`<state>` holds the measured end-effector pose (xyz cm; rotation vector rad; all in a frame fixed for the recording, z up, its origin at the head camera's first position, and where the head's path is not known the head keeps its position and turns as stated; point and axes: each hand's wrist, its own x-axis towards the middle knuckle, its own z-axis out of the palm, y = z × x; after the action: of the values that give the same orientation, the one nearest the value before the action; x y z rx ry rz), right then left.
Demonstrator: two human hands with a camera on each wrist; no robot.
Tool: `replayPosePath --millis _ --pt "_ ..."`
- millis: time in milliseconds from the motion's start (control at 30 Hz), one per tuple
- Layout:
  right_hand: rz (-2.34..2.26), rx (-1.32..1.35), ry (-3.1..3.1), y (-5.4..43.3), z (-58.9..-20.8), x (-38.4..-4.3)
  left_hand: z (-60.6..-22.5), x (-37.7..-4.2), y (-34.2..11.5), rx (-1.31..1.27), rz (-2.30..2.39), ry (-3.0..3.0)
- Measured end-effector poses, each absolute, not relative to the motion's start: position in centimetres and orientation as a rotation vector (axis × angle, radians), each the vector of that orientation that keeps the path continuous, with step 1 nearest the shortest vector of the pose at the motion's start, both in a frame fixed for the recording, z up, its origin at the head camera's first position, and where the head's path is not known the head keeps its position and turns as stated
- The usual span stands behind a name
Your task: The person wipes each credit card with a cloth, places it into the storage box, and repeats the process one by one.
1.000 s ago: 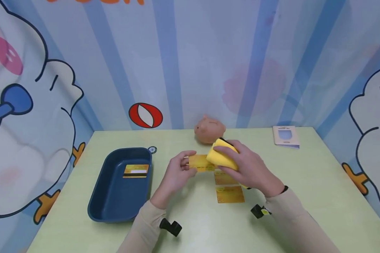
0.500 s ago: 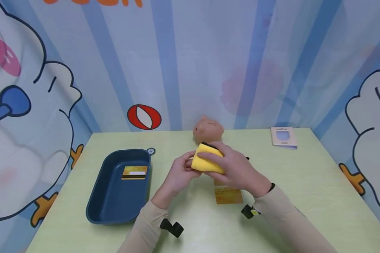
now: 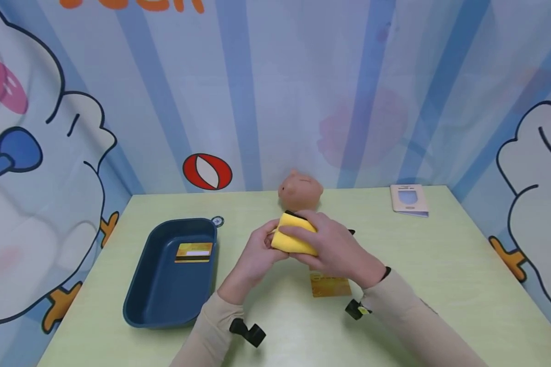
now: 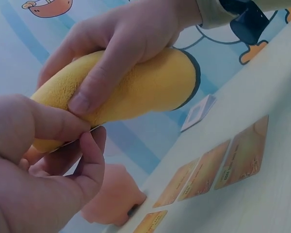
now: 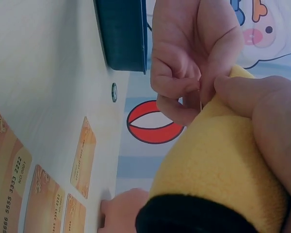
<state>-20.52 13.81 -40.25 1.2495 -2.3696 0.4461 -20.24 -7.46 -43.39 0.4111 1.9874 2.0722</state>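
My left hand pinches a thin card, seen nearly edge-on in the right wrist view. It is a gold bank card in the earlier head frame. A folded yellow cloth with a black edge is gripped by my right hand, and it lies against the card and covers most of it. Both hands meet above the table, in front of a pink piggy bank. Below the right hand, a gold bank card lies on the table; the left wrist view shows several such cards in a row.
A dark blue tray stands at the left, with a gold card inside, stripe side up. Beside its far right corner lies a small round disc. A pale booklet lies at the table's back right.
My right hand has moved left with the yellow cloth, from the card's right end across its face toward my left fingers. The left hand keeps its pinch in nearly the same place.
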Motion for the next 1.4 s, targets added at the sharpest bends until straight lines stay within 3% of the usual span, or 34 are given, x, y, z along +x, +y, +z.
replayPosePath --millis 567,1400 --pt "0.226 1.214 -2.383 13.9 -40.1 -20.8 -43.2 -19.7 -7.8 0.37 2.176 1.882" --pt "0.363 1.14 -2.412 17.7 -40.8 -21.1 -42.3 -19.6 -8.5 0.236 2.299 1.81"
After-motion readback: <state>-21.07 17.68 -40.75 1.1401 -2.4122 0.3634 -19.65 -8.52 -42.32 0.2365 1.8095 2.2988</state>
